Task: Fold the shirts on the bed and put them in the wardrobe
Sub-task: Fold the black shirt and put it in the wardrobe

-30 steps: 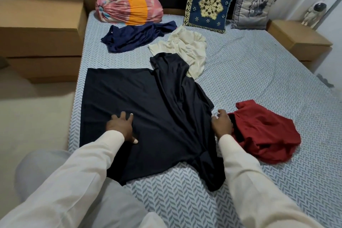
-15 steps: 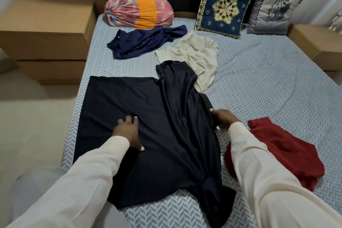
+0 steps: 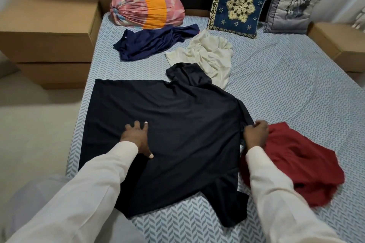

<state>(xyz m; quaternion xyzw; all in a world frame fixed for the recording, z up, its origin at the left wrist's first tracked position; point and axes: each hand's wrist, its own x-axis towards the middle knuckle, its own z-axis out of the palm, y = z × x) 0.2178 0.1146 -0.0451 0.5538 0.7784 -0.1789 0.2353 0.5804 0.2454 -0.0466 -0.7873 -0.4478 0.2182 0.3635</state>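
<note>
I see a big black cloth shirt (image 3: pixel 183 124) spread out flat on the bed (image 3: pixel 286 89), close to the near edge. One short sleeve points to 12 o'clock and the other hangs down at 5 o'clock.

The left hand (image 3: pixel 137 138) lies on the shirt at about 9 o'clock from its middle. Its fingers are straight and spread wide. The palm is flat on the cloth and it holds nothing.

The right hand (image 3: pixel 255 134) is at the shirt's 3 o'clock edge. Its fingers are curled and they pinch a small fold of the black cloth there. Both arms wear long pale cream sleeves (image 3: pixel 276 193).

A crumpled red cloth shirt (image 3: pixel 300 165) lies just beside the right hand, at 3 o'clock from the black shirt. I think its edge touches the black shirt, but the arm hides that spot.

A rumpled cream shirt (image 3: pixel 209 55) lies at 12 o'clock, and the black shirt's top sleeve lies over part of it. A rumpled dark blue shirt (image 3: pixel 154 43) lies at 11 o'clock, a bit apart.

Behind that, at the head of the bed, is a round pink and orange bolster pillow (image 3: pixel 148 8). A blue square cushion with gold trim (image 3: pixel 240 4) stands at 1 o'clock, with a grey square cushion (image 3: pixel 294 4) beside it.

A brown wooden bedside cabinet (image 3: pixel 49 31) stands at 10 o'clock, next to the bed.
</note>
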